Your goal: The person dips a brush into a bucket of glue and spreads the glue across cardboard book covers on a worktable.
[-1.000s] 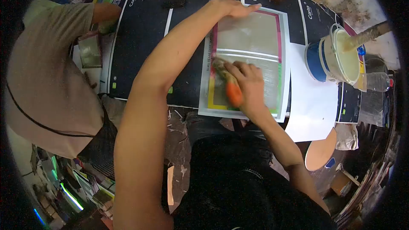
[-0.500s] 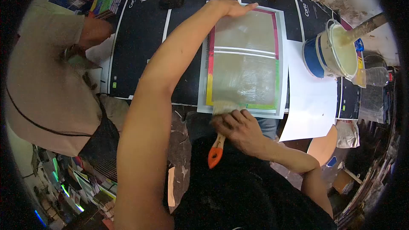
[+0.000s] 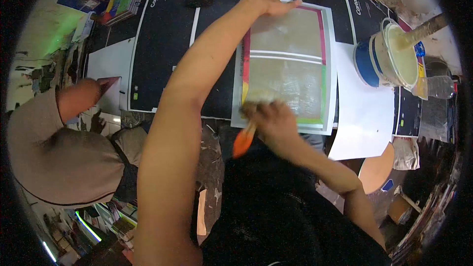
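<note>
A rectangular screen panel (image 3: 286, 71), pale and edged with red, yellow and green tape, lies on the dark table. Two white strips cross its middle. My left hand (image 3: 268, 6) rests flat at the panel's far edge, fingers stretched out to the right, holding nothing. In my right hand (image 3: 271, 120) is a wide brush with an orange handle end (image 3: 243, 141); the hand is blurred, and the bristles are over the panel's near left part. Streaks of wet-looking sheen show on the panel's lower half.
A bucket (image 3: 401, 56) of pale yellowish liquid stands at the right, a thick stick in it. White paper (image 3: 362, 113) lies between bucket and panel. Clear bottle (image 3: 440, 87) at far right. At left, another person (image 3: 74, 162) has a hand near a dark reddish piece (image 3: 109, 83).
My right hand and the brush have moved up from the panel's near edge onto its lower left. The other person at left has shifted down and away from the table.
</note>
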A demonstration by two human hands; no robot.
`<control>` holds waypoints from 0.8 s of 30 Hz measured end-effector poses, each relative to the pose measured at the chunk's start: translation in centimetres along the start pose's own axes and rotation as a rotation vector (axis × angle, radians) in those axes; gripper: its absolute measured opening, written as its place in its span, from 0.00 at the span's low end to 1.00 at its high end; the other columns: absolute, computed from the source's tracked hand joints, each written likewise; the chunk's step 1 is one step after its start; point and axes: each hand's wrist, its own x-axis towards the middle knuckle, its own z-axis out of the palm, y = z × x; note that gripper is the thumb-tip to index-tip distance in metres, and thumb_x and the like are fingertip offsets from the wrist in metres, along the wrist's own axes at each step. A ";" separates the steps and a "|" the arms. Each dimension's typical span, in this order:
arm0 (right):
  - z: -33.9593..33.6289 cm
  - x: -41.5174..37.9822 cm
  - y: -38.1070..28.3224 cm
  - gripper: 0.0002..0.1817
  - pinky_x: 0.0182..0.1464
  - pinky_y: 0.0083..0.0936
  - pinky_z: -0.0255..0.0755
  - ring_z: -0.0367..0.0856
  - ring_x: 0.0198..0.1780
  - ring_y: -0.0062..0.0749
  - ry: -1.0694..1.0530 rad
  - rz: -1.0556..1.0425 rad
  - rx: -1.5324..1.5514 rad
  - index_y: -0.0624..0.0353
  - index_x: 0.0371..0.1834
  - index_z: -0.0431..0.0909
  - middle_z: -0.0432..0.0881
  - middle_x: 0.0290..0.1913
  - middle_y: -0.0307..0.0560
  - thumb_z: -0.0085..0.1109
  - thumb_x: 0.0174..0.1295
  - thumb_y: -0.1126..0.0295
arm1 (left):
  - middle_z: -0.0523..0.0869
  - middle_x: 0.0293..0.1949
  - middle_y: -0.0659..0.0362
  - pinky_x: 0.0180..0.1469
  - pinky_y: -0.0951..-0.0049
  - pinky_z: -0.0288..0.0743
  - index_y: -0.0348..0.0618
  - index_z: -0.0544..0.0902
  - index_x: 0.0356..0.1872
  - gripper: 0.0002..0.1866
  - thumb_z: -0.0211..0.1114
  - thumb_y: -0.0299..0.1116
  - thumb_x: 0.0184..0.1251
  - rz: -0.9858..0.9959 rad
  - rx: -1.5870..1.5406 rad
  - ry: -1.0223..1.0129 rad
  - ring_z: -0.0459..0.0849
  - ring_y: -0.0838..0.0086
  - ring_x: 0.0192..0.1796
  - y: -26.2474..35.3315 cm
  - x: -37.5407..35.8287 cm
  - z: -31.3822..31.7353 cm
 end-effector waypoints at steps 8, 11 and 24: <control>-3.4 3.3 2.9 0.21 0.46 0.35 0.69 0.76 0.43 0.38 0.235 0.036 0.112 0.48 0.51 0.79 0.78 0.40 0.42 0.58 0.51 0.71 | 0.67 0.68 0.41 0.72 0.46 0.50 0.40 0.76 0.61 0.59 0.32 0.85 0.49 0.049 -0.183 -0.047 0.61 0.51 0.73 -1.5 1.3 1.1; -0.4 4.6 5.3 0.22 0.49 0.38 0.68 0.75 0.46 0.41 0.224 0.066 0.080 0.49 0.53 0.78 0.78 0.45 0.43 0.60 0.50 0.74 | 0.67 0.68 0.41 0.72 0.46 0.50 0.40 0.76 0.61 0.58 0.33 0.85 0.49 0.025 -0.117 -0.019 0.60 0.51 0.73 -1.2 1.5 0.1; -3.4 4.3 10.3 0.19 0.50 0.34 0.66 0.77 0.48 0.35 0.081 -0.093 -0.024 0.44 0.52 0.81 0.81 0.52 0.37 0.53 0.56 0.69 | 0.58 0.72 0.44 0.73 0.48 0.47 0.42 0.66 0.69 0.59 0.38 0.85 0.49 -0.035 -0.246 -0.181 0.52 0.52 0.76 -0.8 2.0 0.4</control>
